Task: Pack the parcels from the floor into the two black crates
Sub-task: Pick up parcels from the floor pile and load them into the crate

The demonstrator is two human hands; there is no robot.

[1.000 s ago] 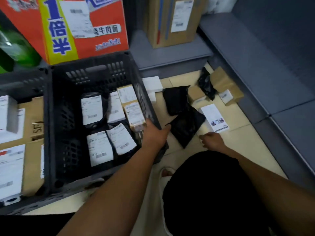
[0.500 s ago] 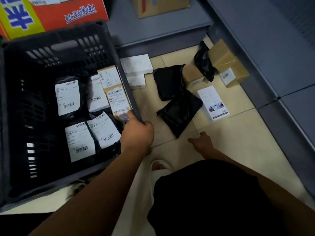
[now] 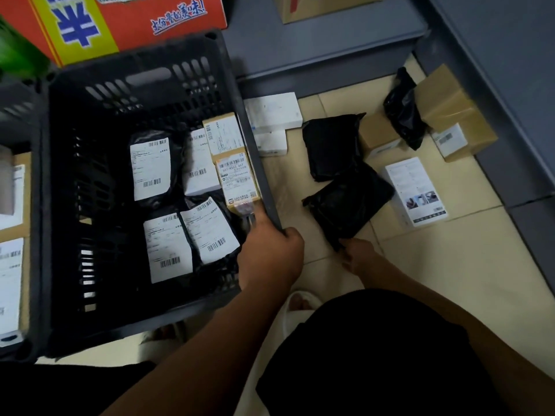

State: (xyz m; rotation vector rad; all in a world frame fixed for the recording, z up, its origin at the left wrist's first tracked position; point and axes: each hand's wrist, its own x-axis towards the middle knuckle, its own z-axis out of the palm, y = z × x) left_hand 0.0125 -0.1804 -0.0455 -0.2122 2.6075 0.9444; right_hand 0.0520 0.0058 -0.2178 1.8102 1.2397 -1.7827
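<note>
Black plastic fills most of the view: the black crate (image 3: 144, 85) sits just ahead of the left hand (image 3: 270, 253), whose fingers are curled over the crate's right rim near its front corner, gripping it. Inside the crate, beyond and to the left of that hand, labelled black bags (image 3: 150, 169) lie flat on the bottom, and a brown labelled box (image 3: 237, 178) stands against the wall just beyond the knuckles. Further left of the hand a second crate (image 3: 21, 106) holds cardboard parcels, with only its edge in view. The right hand (image 3: 357, 256) is down at the tiled floor (image 3: 450, 259), its fingertips at the closest corner of the near black bag (image 3: 348, 202) — whether they pinch it or merely touch it I cannot tell. Just beyond it lies the far black bag (image 3: 330, 145), partly overlapped. Ahead and to the right of the right hand rests a white box (image 3: 416, 190), with brown cartons (image 3: 456, 115) farther off. A flat white parcel (image 3: 273, 111) lies beyond the left hand, beside the crate's outer wall — all of these are on the floor.
</note>
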